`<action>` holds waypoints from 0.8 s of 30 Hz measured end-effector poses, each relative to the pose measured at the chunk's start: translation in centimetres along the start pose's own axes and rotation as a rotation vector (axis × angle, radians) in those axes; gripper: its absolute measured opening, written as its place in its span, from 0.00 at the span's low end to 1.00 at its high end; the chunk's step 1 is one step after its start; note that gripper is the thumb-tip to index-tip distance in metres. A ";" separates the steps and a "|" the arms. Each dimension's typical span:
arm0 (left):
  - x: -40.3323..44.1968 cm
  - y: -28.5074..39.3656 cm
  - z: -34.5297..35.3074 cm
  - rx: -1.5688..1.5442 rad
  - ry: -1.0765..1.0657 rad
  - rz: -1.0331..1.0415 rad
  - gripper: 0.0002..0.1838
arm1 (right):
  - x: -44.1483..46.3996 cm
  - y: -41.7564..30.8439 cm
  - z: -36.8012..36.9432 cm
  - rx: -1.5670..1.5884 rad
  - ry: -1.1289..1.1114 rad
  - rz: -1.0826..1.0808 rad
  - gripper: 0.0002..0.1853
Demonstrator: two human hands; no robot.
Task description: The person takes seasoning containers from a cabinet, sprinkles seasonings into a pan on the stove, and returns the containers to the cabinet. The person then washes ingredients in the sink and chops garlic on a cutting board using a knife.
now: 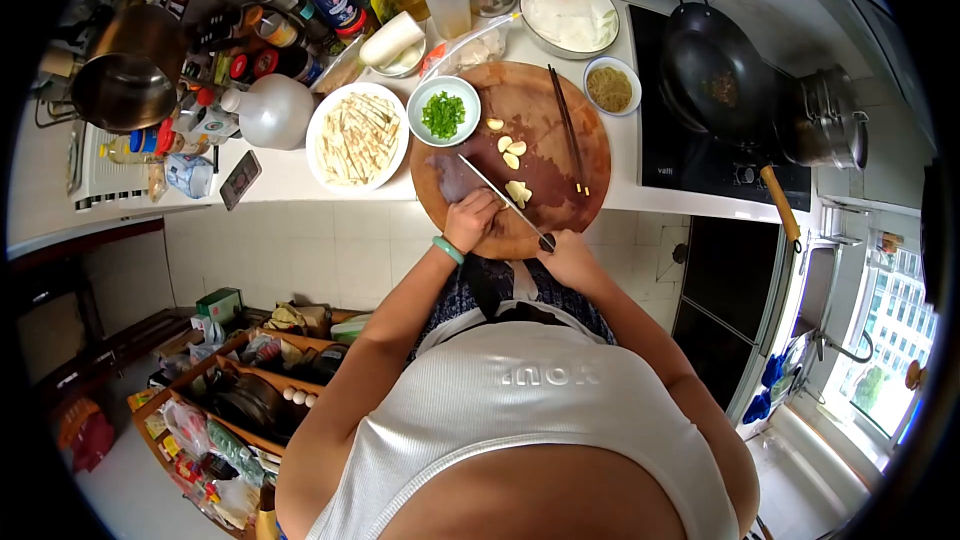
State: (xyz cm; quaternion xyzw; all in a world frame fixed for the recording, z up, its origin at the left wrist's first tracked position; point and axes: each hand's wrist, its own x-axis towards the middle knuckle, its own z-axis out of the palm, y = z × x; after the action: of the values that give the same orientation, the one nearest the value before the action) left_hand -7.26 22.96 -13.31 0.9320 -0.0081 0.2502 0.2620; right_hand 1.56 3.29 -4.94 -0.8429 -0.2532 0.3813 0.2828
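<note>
My right hand (568,258) is closed around the dark handle of a kitchen knife (495,180), whose blade slants up and left over the round wooden cutting board (440,180). Left of the blade, my left hand (473,222) has its fingers curled on the board, with a pale bit of garlic clove showing at the fingertips. Garlic slices (518,192) lie just right of the blade. Beyond them are several peeled garlic cloves (515,148). A pair of chopsticks (566,120) rests on the board's right side. A bowl of chopped green onion (443,115) overlaps its upper left edge.
A plate of pale cut strips (357,136) stands left of the board. A small bowl of brownish contents (611,87) and a floral bowl (568,15) are at the back right. A wok (715,70) sits on the black cooktop (690,165). Bottles and jars crowd the back left.
</note>
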 end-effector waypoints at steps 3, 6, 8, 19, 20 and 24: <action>0.4 0.4 -0.2 -0.025 0.014 -0.013 0.10 | 0.8 0.9 0.6 -0.035 0.017 0.030 0.12; 0.1 0.3 0.0 -0.029 0.022 0.009 0.10 | 0.6 0.0 0.2 0.054 0.020 0.036 0.12; 0.2 0.4 -0.1 -0.001 0.022 0.008 0.11 | 0.0 -0.6 -0.3 0.007 0.012 -0.011 0.11; 0.1 0.5 0.0 -0.033 0.039 -0.028 0.11 | 0.2 -0.6 -0.2 -0.003 -0.022 0.051 0.11; 0.0 0.7 0.0 -0.040 0.058 -0.026 0.11 | 0.0 -0.4 -0.1 -0.035 -0.039 0.068 0.11; -0.2 0.5 0.2 -0.055 0.055 -0.040 0.11 | 0.8 0.3 0.7 0.011 0.011 0.051 0.11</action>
State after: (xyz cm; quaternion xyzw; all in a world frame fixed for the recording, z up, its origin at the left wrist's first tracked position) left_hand -7.41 22.37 -13.31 0.9172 0.0110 0.2699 0.2927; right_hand 1.56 3.79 -5.90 -0.8496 -0.2278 0.3850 0.2793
